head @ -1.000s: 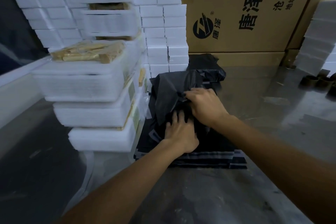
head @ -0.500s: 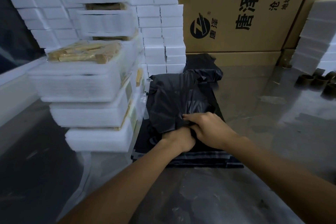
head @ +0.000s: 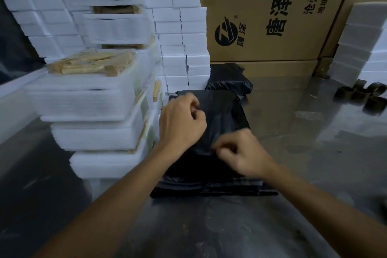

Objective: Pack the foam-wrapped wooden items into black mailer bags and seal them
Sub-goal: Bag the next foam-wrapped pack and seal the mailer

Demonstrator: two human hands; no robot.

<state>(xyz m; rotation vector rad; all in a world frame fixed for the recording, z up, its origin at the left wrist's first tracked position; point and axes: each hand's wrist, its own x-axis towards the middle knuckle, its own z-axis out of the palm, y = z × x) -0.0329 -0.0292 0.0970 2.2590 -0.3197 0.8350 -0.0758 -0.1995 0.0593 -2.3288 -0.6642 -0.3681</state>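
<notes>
A black mailer bag (head: pixel 222 117) lies on top of a flat pile of black mailer bags (head: pixel 209 189) in the middle of the table. My left hand (head: pixel 181 123) grips the bag's left side with curled fingers. My right hand (head: pixel 243 153) pinches the bag's near edge. To the left rises a stack of foam-wrapped wooden items (head: pixel 88 100); wooden pieces in clear wrap (head: pixel 90 64) lie on top. A filled black bag (head: pixel 229 81) sits behind the pile.
Walls of white foam blocks (head: pixel 182 33) stand at the back left, more foam blocks (head: pixel 360 48) at the right. Large cardboard boxes (head: pixel 272 16) close off the back. Several small dark tape cores (head: pixel 364 94) lie at the right on the shiny metal table (head: pixel 314 132).
My hands, together at the bag's near edge, have separated. The left hand moved up and left along the bag, the right stayed near the front edge. The bag's raised fold has flattened.
</notes>
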